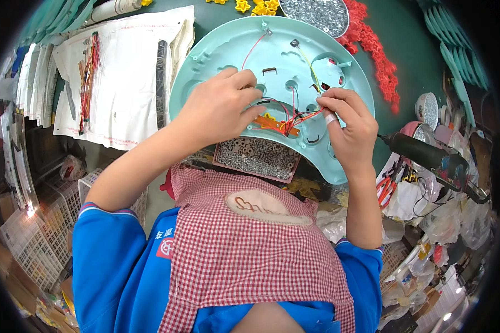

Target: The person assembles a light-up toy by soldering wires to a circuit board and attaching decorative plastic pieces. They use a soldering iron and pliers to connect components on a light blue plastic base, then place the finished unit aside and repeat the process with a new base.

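Observation:
A curved teal plastic shell (pixel 216 55) lies hollow side up before me, with wires and small parts fixed inside. Over its left half is my left hand (pixel 222 105), fingers bent and thumb close to the index finger beside a dark wire; what it pinches, if anything, is hidden. My right hand (pixel 350 125) closes thumb and fingers on thin wires (pixel 311 115) at the right side of the shell. White tape wraps a digit of that hand. An orange-brown circuit board (pixel 269 126) with red, black and yellow wires sits between the hands, near the shell's inner curve.
Below the shell is a box of small metal parts (pixel 255 158); a bowl of screws (pixel 316 14) stands behind. Red plastic pieces (pixel 375 61) lie at far right, near a dark-handled power screwdriver (pixel 428 158). Wire bundles (pixel 87 83) rest on white sacking (pixel 128 72) at left.

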`<state>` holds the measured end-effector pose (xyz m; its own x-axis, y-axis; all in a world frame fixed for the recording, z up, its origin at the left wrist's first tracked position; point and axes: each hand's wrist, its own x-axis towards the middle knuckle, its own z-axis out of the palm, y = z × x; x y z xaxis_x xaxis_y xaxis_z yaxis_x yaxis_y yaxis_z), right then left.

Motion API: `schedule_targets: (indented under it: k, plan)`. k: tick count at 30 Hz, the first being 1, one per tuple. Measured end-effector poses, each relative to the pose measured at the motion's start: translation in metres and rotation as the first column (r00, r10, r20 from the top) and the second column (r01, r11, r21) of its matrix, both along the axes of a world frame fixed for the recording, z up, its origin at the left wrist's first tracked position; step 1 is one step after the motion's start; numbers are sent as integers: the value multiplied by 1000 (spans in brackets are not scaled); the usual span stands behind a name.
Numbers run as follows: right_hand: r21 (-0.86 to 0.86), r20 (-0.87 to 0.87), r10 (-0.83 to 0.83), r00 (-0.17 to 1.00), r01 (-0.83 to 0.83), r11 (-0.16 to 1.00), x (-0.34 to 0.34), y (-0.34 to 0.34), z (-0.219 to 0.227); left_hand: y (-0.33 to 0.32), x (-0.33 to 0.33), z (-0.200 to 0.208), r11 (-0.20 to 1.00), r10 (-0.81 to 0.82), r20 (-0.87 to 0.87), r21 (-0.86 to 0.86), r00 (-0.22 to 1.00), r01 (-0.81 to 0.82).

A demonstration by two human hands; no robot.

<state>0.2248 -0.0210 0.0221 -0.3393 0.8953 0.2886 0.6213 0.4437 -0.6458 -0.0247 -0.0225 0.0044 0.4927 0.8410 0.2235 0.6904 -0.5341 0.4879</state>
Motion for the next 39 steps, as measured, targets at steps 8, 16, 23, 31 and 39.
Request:
schedule_targets:
  k: [8, 16, 23, 31, 39]
  plan:
    - [111, 65, 42, 997, -49, 993, 0, -2, -8, 15, 20, 10, 981, -132, -41, -152, 990, 124]
    - [206, 391, 95, 915, -188, 960, -3, 0, -4, -18, 0, 12, 997, 24, -183, -69, 983, -37]
    - [91, 465, 132, 876, -196, 976, -6, 3, -6, -16, 1, 6, 996, 48, -167, -61, 985, -59]
    - [87, 153, -18, 988, 4, 996, 35, -1, 12, -57, -29, 1, 961, 88, -44, 268, 995, -73]
    - [-434, -463, -524, 715, 332, 837, 85, 1, -52, -59, -80, -1, 773, -30, -192, 618, 981, 144]
